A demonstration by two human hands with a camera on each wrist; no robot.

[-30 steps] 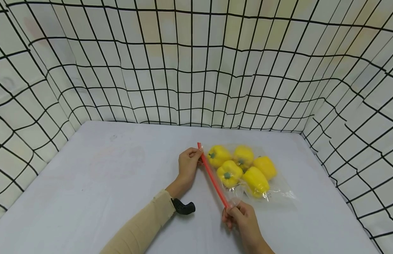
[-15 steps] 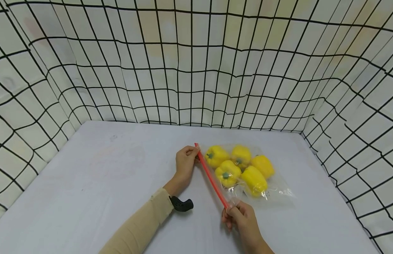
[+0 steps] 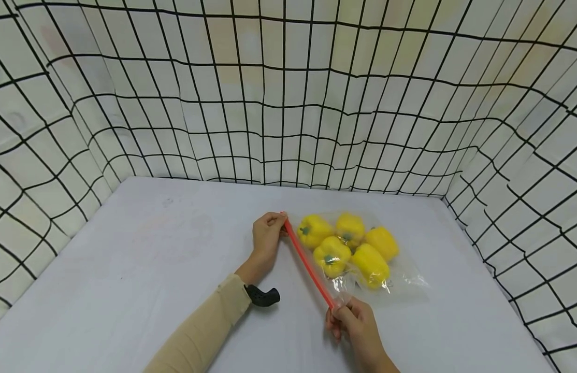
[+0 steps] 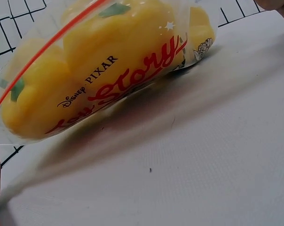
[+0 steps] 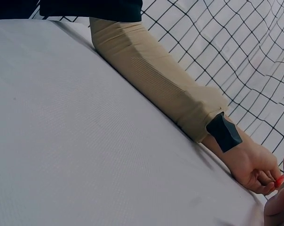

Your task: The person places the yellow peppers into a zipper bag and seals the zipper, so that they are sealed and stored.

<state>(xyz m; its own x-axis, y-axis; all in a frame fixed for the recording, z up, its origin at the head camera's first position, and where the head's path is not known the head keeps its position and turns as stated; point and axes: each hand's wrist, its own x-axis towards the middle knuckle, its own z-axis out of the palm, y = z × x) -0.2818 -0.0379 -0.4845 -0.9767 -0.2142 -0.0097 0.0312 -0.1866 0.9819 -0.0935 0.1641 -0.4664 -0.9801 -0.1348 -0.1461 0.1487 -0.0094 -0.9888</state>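
A clear zip bag (image 3: pixel 407 287) lies on the white table, with several yellow bell peppers (image 3: pixel 370 265) inside, some showing green stems. Along its left side runs a red zip strip (image 3: pixel 308 265). My left hand (image 3: pixel 265 238) pinches the far end of that strip between thumb and fingers. At the near end, my right hand (image 3: pixel 356 326) pinches the strip's corner. Red "Toy Story" print (image 4: pixel 118 84) shows on the bag in the left wrist view. In the right wrist view my left hand (image 5: pixel 257 169) holds a bit of red, partly covered by right-hand fingers (image 5: pixel 277 205).
A white cloth covers the table (image 3: pixel 167 259). Black netting (image 3: pixel 284 103) over white sheeting rises at the back and both sides. A black camera mount (image 3: pixel 262 296) sits at the left wrist, beside a beige sleeve (image 3: pixel 204 321).
My left hand has drawn the strip's far end to the left. The bag and peppers shift slightly left with it, while my right hand stays nearly in place.
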